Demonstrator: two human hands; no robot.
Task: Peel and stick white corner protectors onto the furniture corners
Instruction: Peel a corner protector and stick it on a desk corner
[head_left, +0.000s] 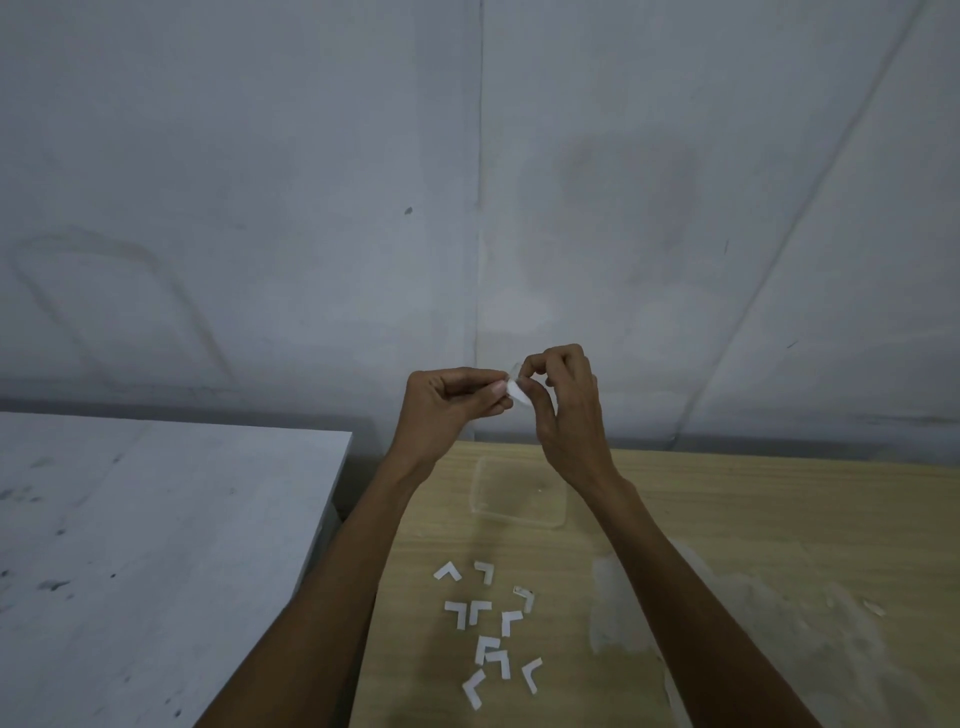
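Left hand (452, 402), right hand (563, 410) both pinching corner protector (516, 392) above clear tray (519, 514), likely peeling; risk: fingers slipping, adhesive folding onto itself.

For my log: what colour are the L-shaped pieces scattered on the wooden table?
White; the L-shaped pieces lie on the wooden table, clearest in the head view.

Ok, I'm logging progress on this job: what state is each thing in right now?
left hand: raised, fingers pinching the corner protector.
right hand: raised, fingers pinching the same protector.
corner protector: held between both hands, not stuck on anything.
L-shaped white pieces: lying loose on the wooden table.
clear container: lying flat on that table.
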